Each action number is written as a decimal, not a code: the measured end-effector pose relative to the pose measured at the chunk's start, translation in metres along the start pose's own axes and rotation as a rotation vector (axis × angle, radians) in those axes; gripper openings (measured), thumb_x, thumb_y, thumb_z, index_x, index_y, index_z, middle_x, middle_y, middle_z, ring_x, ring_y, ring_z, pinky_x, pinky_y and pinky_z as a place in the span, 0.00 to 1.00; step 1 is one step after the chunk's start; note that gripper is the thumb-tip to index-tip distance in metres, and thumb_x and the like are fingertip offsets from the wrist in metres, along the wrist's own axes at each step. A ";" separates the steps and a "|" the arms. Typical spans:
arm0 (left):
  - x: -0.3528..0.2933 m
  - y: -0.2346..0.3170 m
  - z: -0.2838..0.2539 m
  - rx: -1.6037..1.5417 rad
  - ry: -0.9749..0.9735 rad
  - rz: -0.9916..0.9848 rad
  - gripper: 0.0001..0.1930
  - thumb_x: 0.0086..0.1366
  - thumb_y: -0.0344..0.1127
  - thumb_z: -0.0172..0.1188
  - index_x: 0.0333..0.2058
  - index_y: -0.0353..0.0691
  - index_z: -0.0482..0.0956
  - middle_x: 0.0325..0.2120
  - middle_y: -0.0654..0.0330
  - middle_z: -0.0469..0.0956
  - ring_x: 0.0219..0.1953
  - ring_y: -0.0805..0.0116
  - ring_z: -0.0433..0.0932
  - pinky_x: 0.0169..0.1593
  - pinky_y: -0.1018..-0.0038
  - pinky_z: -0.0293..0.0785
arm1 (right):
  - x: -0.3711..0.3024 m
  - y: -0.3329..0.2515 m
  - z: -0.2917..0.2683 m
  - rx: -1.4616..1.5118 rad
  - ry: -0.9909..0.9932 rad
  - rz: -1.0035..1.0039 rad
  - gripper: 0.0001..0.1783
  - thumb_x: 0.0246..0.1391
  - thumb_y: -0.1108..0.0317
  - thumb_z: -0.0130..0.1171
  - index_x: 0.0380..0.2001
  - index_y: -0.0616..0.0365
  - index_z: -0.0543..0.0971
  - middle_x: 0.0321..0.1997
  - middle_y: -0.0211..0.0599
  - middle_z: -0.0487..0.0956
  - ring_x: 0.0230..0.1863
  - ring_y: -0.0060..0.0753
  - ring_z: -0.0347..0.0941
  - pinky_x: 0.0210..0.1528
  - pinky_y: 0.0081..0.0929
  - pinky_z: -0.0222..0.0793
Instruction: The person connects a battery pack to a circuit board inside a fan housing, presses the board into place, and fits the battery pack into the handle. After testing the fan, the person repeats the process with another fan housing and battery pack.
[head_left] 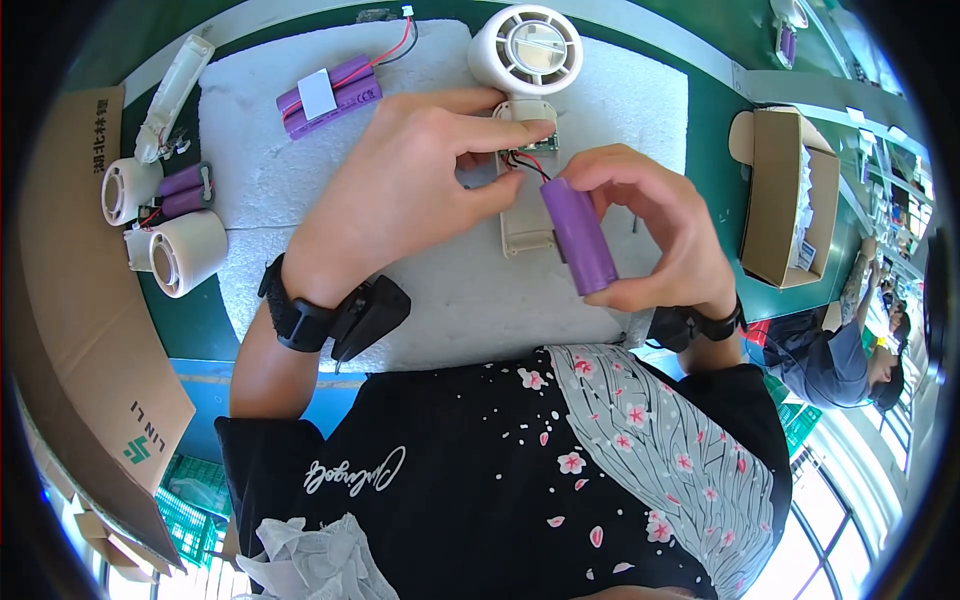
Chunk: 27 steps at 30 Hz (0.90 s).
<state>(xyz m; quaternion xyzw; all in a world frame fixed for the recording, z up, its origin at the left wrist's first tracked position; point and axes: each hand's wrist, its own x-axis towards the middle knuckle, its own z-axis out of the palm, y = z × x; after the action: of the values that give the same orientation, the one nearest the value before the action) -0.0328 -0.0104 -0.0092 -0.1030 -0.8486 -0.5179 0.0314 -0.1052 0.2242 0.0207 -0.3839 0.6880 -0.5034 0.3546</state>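
Note:
My right hand (668,222) grips a purple battery pack (582,238) between thumb and fingers, tilted over the open handle shell (524,230) of a white handheld fan (526,50). Red and black wires (530,162) run from the top of the pack toward a small green circuit board (548,143) at the fan's neck. My left hand (395,180) steadies the fan there, its index fingertip pressing by the board and its thumb close to the wires. Its other fingers are partly hidden behind the neck.
A white foam pad (430,320) lies under the work. Another purple battery pack (330,97) with a plug lead rests at its upper left. Fan parts (190,252) stand left, beside a big cardboard box (85,300). An open carton (755,200) is at right; a person (840,360) sits beyond.

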 end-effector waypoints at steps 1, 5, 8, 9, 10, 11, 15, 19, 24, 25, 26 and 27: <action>0.001 -0.002 0.001 0.017 0.002 0.004 0.18 0.51 0.24 0.62 0.43 0.41 0.84 0.39 0.49 0.81 0.27 0.64 0.81 0.33 0.76 0.75 | -0.001 0.000 -0.002 0.001 0.000 0.000 0.39 0.26 0.70 0.77 0.49 0.57 0.74 0.52 0.42 0.74 0.42 0.31 0.72 0.43 0.25 0.70; 0.002 -0.002 0.001 0.063 0.007 0.008 0.18 0.50 0.24 0.63 0.42 0.42 0.84 0.38 0.49 0.82 0.26 0.64 0.80 0.32 0.75 0.75 | -0.004 -0.001 -0.004 0.032 0.007 0.000 0.37 0.26 0.71 0.77 0.47 0.56 0.74 0.52 0.41 0.74 0.40 0.30 0.73 0.43 0.26 0.70; 0.003 -0.001 0.002 0.087 0.007 0.005 0.18 0.50 0.24 0.63 0.42 0.41 0.84 0.38 0.49 0.82 0.25 0.64 0.80 0.31 0.76 0.75 | -0.001 -0.002 0.007 -0.211 -0.005 -0.018 0.35 0.27 0.73 0.76 0.45 0.56 0.74 0.52 0.41 0.74 0.39 0.30 0.73 0.43 0.25 0.71; 0.003 -0.002 0.002 0.103 0.017 0.024 0.17 0.50 0.24 0.63 0.41 0.41 0.84 0.37 0.49 0.82 0.24 0.65 0.79 0.30 0.76 0.74 | 0.000 -0.002 0.011 -0.209 -0.004 -0.018 0.35 0.27 0.73 0.76 0.45 0.56 0.74 0.52 0.41 0.74 0.39 0.30 0.73 0.43 0.25 0.71; 0.004 -0.003 0.003 0.120 0.027 0.044 0.17 0.50 0.24 0.62 0.41 0.41 0.85 0.37 0.49 0.82 0.24 0.65 0.79 0.30 0.76 0.74 | 0.002 -0.002 0.015 -0.255 0.015 -0.036 0.35 0.27 0.74 0.76 0.45 0.57 0.74 0.52 0.42 0.74 0.39 0.32 0.74 0.43 0.26 0.72; 0.004 -0.004 0.003 0.136 0.038 0.063 0.16 0.50 0.24 0.62 0.41 0.41 0.85 0.37 0.49 0.82 0.23 0.65 0.79 0.29 0.76 0.74 | 0.004 -0.002 0.019 -0.301 0.034 -0.055 0.34 0.27 0.74 0.76 0.44 0.57 0.74 0.52 0.42 0.74 0.39 0.33 0.74 0.43 0.27 0.73; 0.005 -0.003 0.003 0.133 0.037 0.073 0.16 0.51 0.25 0.62 0.41 0.40 0.85 0.36 0.49 0.82 0.23 0.65 0.79 0.29 0.76 0.74 | 0.007 -0.002 0.028 -0.448 0.094 -0.112 0.33 0.28 0.76 0.75 0.44 0.59 0.74 0.52 0.44 0.74 0.41 0.38 0.75 0.44 0.29 0.75; 0.005 -0.004 0.004 0.105 0.055 0.073 0.15 0.52 0.25 0.61 0.41 0.40 0.85 0.36 0.49 0.82 0.22 0.65 0.79 0.28 0.76 0.74 | 0.008 -0.005 0.035 -0.575 0.152 -0.149 0.33 0.29 0.77 0.75 0.45 0.61 0.74 0.53 0.46 0.73 0.43 0.42 0.75 0.45 0.31 0.76; 0.005 -0.004 0.004 0.096 0.035 0.066 0.15 0.53 0.25 0.61 0.41 0.40 0.85 0.36 0.49 0.83 0.22 0.65 0.79 0.28 0.76 0.74 | 0.004 -0.012 0.043 -0.659 0.200 -0.120 0.33 0.29 0.79 0.74 0.45 0.63 0.76 0.54 0.47 0.72 0.44 0.44 0.75 0.45 0.30 0.77; 0.005 -0.004 0.004 0.098 0.042 0.070 0.14 0.53 0.25 0.61 0.40 0.40 0.85 0.36 0.50 0.83 0.22 0.65 0.79 0.28 0.76 0.74 | 0.003 -0.012 0.044 -0.658 0.197 -0.122 0.33 0.29 0.79 0.74 0.45 0.63 0.76 0.54 0.47 0.72 0.44 0.44 0.75 0.45 0.30 0.77; 0.004 -0.005 0.005 0.101 0.049 0.074 0.14 0.53 0.26 0.61 0.40 0.40 0.85 0.35 0.50 0.83 0.22 0.65 0.79 0.28 0.76 0.74 | 0.002 -0.012 0.045 -0.653 0.204 -0.115 0.32 0.28 0.79 0.74 0.44 0.63 0.76 0.54 0.48 0.72 0.44 0.44 0.75 0.45 0.31 0.77; 0.003 -0.005 0.005 0.104 0.055 0.078 0.14 0.53 0.26 0.61 0.40 0.40 0.85 0.35 0.50 0.83 0.22 0.65 0.79 0.28 0.77 0.74 | 0.001 -0.011 0.046 -0.648 0.210 -0.109 0.31 0.28 0.80 0.74 0.44 0.63 0.77 0.55 0.48 0.72 0.44 0.44 0.75 0.45 0.31 0.77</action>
<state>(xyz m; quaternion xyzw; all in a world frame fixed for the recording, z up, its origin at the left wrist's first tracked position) -0.0370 -0.0081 -0.0156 -0.1199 -0.8685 -0.4742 0.0799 -0.0637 0.2018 0.0201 -0.4587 0.8235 -0.3137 0.1140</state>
